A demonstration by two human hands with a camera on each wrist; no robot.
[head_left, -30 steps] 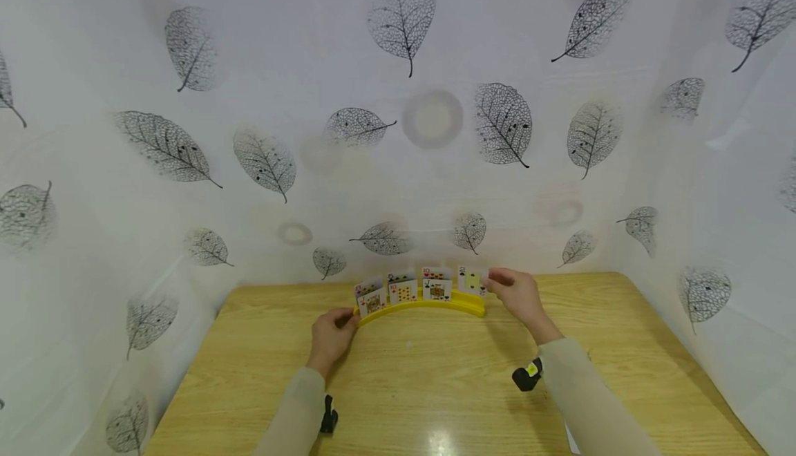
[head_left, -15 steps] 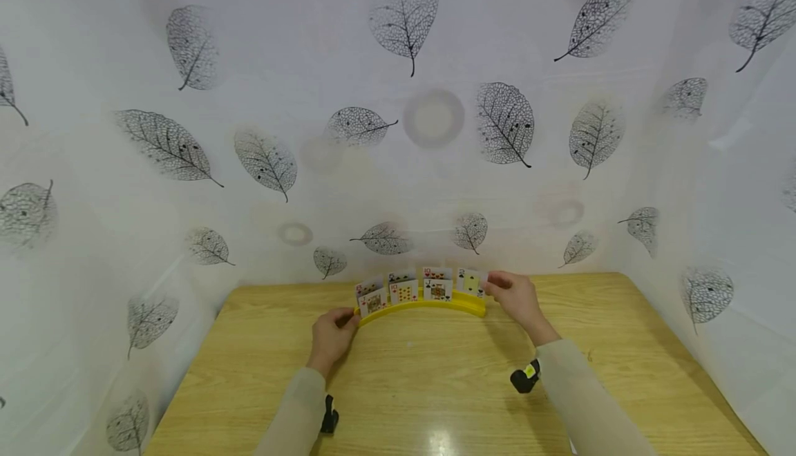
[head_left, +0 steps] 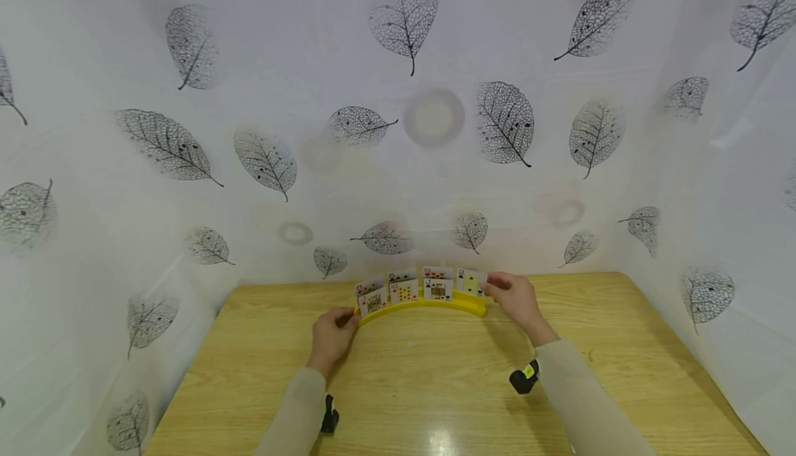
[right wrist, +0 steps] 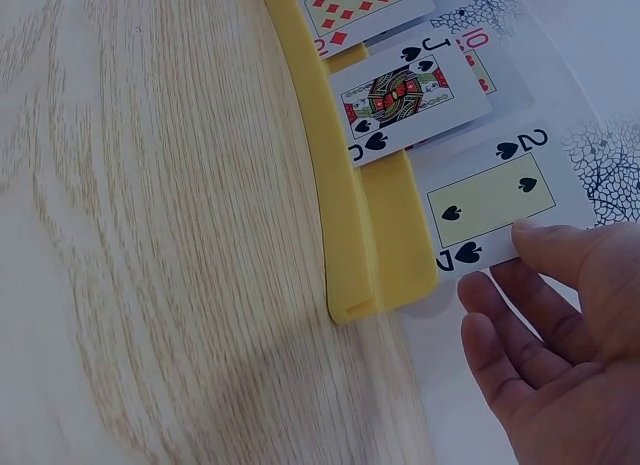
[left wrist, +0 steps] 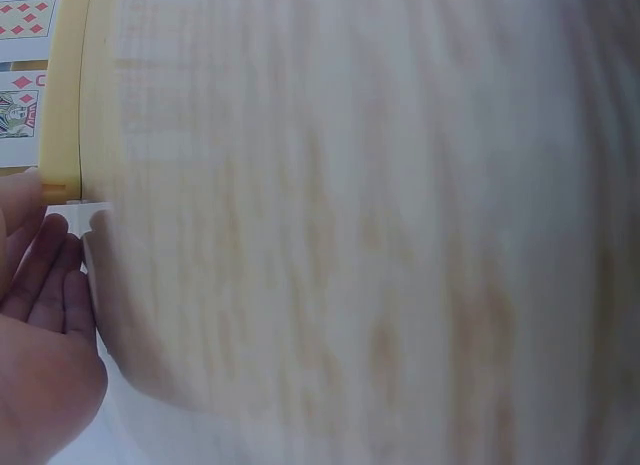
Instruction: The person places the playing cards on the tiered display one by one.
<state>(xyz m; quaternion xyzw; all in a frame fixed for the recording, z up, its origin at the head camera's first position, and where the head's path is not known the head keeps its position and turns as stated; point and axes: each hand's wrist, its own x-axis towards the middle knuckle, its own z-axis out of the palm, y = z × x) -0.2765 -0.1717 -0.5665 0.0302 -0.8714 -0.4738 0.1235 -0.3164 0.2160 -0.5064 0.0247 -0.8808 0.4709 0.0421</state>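
Note:
A curved yellow card holder (head_left: 468,302) stands near the table's far edge, with playing cards upright in two rows. My left hand (head_left: 332,337) pinches its left end, the thumb (left wrist: 18,197) on the yellow edge. My right hand (head_left: 515,300) pinches the two of spades (right wrist: 490,200) by its right side, thumb on its face. That card stands at the back slot of the holder's right end; its lower edge is behind the yellow front step. The jack of spades (right wrist: 400,100), ten of diamonds (head_left: 404,292) and a diamond face card (head_left: 373,302) fill the front row.
Behind the front row stand more cards, among them a red ten (head_left: 437,272). A leaf-printed white curtain (head_left: 373,186) hangs close behind the wooden table (head_left: 410,373). A white scrap (head_left: 573,448) peeks out beside the right sleeve.
My right hand has brought the two of spades slightly down and left into the holder's back slot. Over the last half second it barely moves. My left hand stays at the holder's end.

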